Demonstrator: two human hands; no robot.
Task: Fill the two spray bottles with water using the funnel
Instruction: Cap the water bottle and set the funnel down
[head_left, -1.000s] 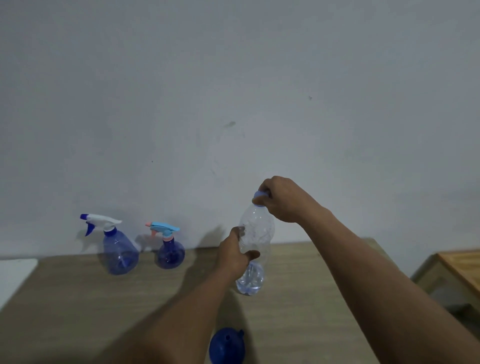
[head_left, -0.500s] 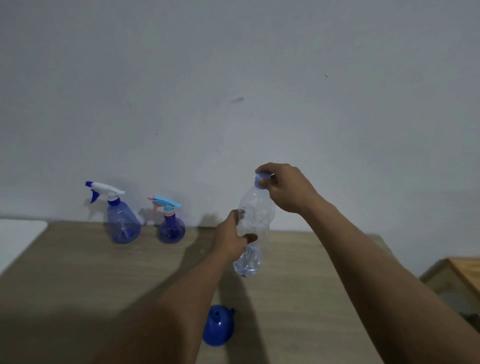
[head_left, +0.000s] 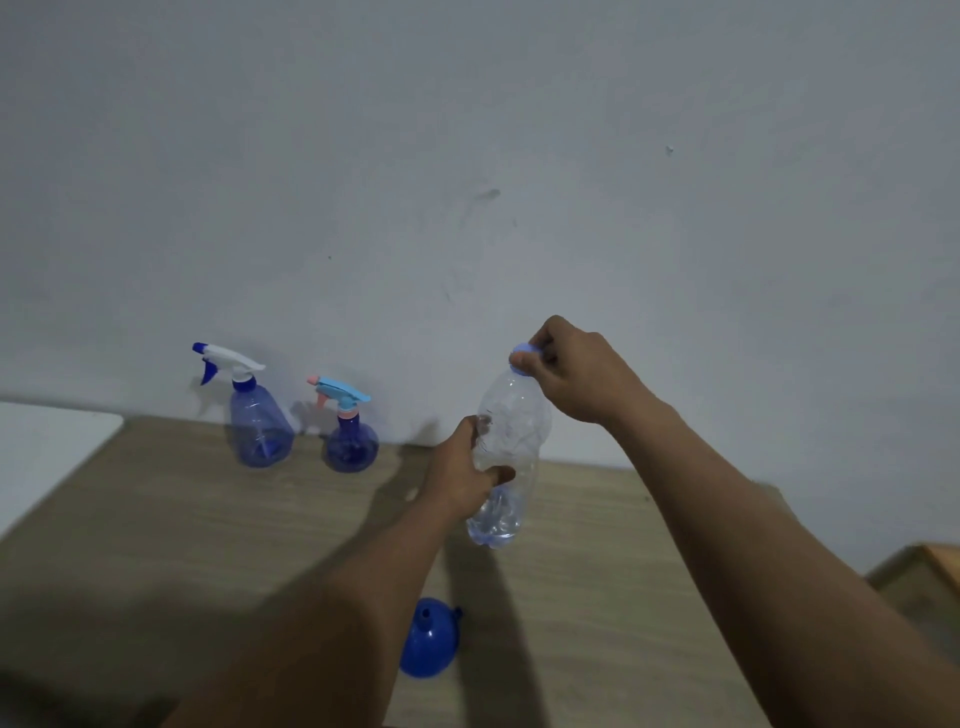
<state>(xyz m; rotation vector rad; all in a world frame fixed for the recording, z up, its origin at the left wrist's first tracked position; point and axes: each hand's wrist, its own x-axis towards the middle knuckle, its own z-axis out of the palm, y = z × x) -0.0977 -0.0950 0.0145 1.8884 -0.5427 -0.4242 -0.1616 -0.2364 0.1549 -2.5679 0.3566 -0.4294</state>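
Gripping a clear plastic water bottle (head_left: 511, 431) with both hands over a wood-grain table (head_left: 208, 519): the left hand (head_left: 462, 478) is wrapped round the bottle's middle, thumb across the front, and the right hand (head_left: 576, 374) pinches the pale blue cap (head_left: 523, 359) on top with curled fingers. The bottle is pretty much upright, leaning a little, with some water in the bottom part. Can't tell if its base touches the table, or if the cap is loose.

The two spray bottles stand at the back of the table by the grey wall (head_left: 467, 156), left of the hands and well apart from them. The bigger spray bottle (head_left: 260, 426) has a white trigger with a dark blue nozzle. The smaller round spray bottle (head_left: 350, 441) just beside it has a light blue trigger with a pink tip. Both are upright with spray heads on, nozzles pointing left. The blue funnel (head_left: 428, 647) sits wide end down on the table, spout up, near the front and right next to the left forearm. A white surface (head_left: 47, 441) shows at far left, and a bit of wooden furniture (head_left: 930, 566) at far right
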